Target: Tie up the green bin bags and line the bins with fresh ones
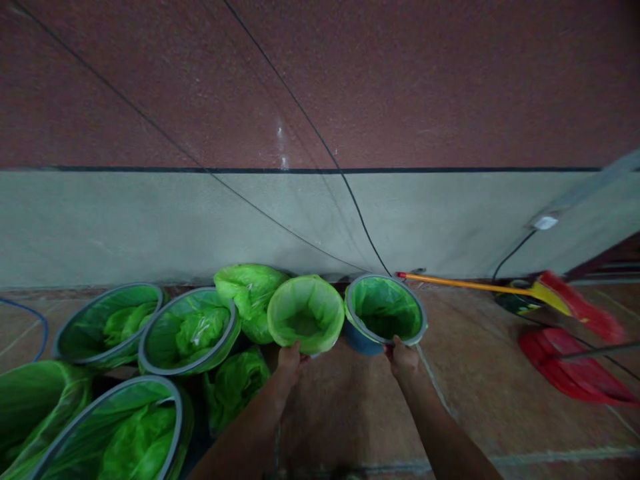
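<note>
My left hand is closed on the near rim of a pale trash bin lined with a green plastic bag. To its right stands a blue trash bin with a grey rim, also lined in green. My right hand has its fingers over the near edge of that grey rim, with the thumb on top. The two bins sit side by side by the wall, their rims close together. Little shows inside either one. A bulging green plastic bag rests against the left side of the pale bin.
Several lined bins, including a grey-rimmed bin, crowd the left floor, some with crumpled bags inside. An orange-handled broom leans at right above a red dustpan. Black cables run down the wall. A blue hose lies far left.
</note>
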Motion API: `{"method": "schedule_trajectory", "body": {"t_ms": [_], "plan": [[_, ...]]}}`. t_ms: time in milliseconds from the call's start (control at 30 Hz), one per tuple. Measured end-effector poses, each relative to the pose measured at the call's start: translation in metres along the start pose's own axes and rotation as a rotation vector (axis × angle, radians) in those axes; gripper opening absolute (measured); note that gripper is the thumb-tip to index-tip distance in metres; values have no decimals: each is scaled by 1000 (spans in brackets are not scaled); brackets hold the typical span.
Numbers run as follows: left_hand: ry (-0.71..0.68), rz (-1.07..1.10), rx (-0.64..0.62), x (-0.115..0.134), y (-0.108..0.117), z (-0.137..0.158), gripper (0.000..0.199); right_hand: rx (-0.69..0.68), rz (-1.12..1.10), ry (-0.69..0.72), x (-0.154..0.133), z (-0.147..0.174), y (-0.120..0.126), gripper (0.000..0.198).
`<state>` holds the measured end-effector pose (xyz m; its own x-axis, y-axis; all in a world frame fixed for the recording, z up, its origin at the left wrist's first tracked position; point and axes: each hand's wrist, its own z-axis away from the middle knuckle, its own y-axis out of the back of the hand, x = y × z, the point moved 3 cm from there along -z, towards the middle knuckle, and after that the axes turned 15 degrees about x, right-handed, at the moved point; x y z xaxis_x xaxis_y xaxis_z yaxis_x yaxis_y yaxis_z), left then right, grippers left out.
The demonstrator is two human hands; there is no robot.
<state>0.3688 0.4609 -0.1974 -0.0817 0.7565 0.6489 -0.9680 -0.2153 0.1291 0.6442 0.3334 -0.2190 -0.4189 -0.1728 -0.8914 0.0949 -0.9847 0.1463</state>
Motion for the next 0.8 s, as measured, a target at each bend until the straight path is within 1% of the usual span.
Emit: {"method": "schedule_trajectory", "body": {"t_ms": [100,233,400,467,533,600,667,733,800], "plan": [[-9,16,-22,-2,-2,-3,19,69,-29,-75,4,4,2,20],[-25,29,-23,-2,-2,-5,16,104,-52,-129,7,9,3,18],[-27,14,-34,-4,-1,-4,17,98,-30,-45,5,12,3,23],[-17,-2,-52,-5,1,-2,21,81,-51,-26,4,13,4,29],[7,-46,-70,-5,5,3,30,59,-60,-22,2,15,6,36],[31,-152,-102,-3,13,8,44,29,-36,-25,3,20,11,41],[10,-324,-162,2,25,14,52,-11,7,-46,8,28,19,44],[-43,-455,-226,9,45,17,48,-62,71,-95,20,38,27,44],[-86,-491,-245,15,72,17,35,-117,175,-176,37,54,35,41]]}}
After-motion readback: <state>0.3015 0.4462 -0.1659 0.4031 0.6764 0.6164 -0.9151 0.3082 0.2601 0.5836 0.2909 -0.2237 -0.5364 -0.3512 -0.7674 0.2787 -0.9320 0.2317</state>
